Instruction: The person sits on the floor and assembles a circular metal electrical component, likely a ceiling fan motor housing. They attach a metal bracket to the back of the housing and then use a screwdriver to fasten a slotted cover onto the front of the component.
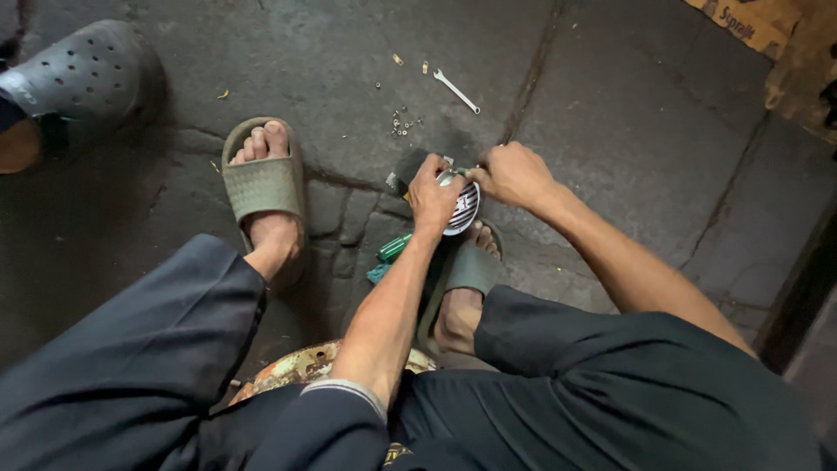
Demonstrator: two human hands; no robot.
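Currently, seated person works low over a dark stone floor (610, 78), both hands meeting just in front of the right foot.

Left hand (433, 197): fingers closed around the near edge of a round metal part with a slotted, grille-like face (465, 209). It is held just above the right sandal (471, 266), tilted toward the camera.

Right hand (514, 173): fingers curled shut at the upper rim of the same part, apparently pinching something small there. What it pinches is hidden by the knuckles; cannot tell whether it is a tool or a fastener.

Around: a dark pad or cloth (408, 166) just behind the left hand. A green-handled tool (394, 248) lies on the floor under the left forearm. A small open-ended spanner (457, 91) lies further out, with a scatter of small nuts and washers (401, 122) between it and the hands, and two brass-coloured bits (410, 63) beyond. Left foot in an olive sandal (263, 181); another person's grey clog (83, 74) at top left.

Risks, as judged:
- Part is supported by hands only, with no desk under it. A slip of the left hand's hold would drop it onto the toes or the stone.
- Loose hardware lies unboxed on a dark, cracked floor. A nudge from a foot could send pieces into the joints between the slabs.
- Light is poor, so a small fastener released at the rim could be lost.
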